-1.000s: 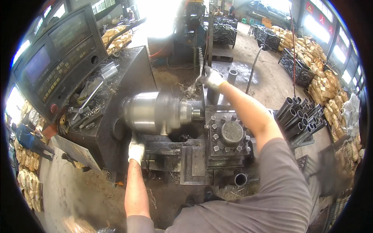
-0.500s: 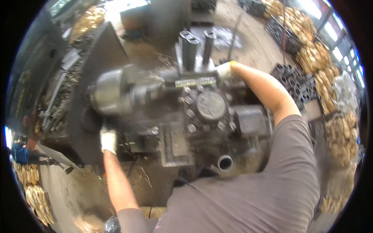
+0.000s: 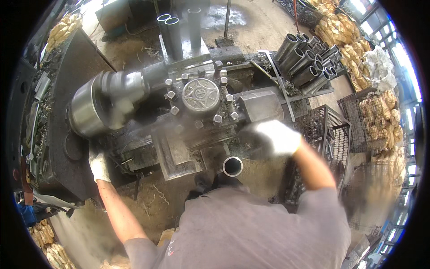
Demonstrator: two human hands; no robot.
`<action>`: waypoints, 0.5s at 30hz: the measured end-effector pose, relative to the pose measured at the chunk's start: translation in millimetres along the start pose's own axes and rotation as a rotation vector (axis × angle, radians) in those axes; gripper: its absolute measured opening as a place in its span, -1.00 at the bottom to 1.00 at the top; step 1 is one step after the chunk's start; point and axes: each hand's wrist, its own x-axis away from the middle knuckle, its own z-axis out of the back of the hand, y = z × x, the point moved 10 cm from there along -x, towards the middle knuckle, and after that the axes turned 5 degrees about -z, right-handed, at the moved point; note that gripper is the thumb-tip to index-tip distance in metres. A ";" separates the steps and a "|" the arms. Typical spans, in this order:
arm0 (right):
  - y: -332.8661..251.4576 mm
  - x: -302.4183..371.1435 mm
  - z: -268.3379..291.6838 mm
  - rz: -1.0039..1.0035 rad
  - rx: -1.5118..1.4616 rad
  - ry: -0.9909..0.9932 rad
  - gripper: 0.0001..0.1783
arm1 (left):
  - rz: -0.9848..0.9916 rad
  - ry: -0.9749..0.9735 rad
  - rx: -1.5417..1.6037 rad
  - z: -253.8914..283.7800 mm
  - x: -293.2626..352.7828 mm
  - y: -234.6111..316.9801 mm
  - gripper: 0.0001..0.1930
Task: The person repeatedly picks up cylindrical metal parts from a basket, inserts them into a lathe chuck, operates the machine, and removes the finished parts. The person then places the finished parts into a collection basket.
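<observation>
My left hand [image 3: 99,167], in a white glove, reaches to the front of the lathe just below the chuck [image 3: 86,107]. Its fingertips are lost in the dark there, so any grip is hidden. The chuck's jaw end looks smeared. In a white glove too, my right hand [image 3: 281,138] is blurred by motion, right of the round-topped tool post [image 3: 200,96] and near the grey block [image 3: 261,106]; its fingers cannot be made out. Square-headed bolts ring the tool post. A metal tube [image 3: 232,167] shows its open end between the machine and my body.
Several tubes [image 3: 172,40] stand upright on a plate behind the tool post. More tubes [image 3: 309,62] lean in a cluster at the far right, beside a metal bar [image 3: 283,87]. A wire crate [image 3: 329,134] stands right of my right hand. Wrapped bundles [image 3: 342,33] line the right side.
My right hand has come from the far side of the machine, by the standing tubes, to the near right of the tool post. My left hand stays below the chuck. The whole view has shifted.
</observation>
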 end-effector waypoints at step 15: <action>-39.8 -162.5 153.8 -0.094 0.270 0.286 -0.50 | 0.325 0.330 0.146 7.1 218.0 -53.2 -0.62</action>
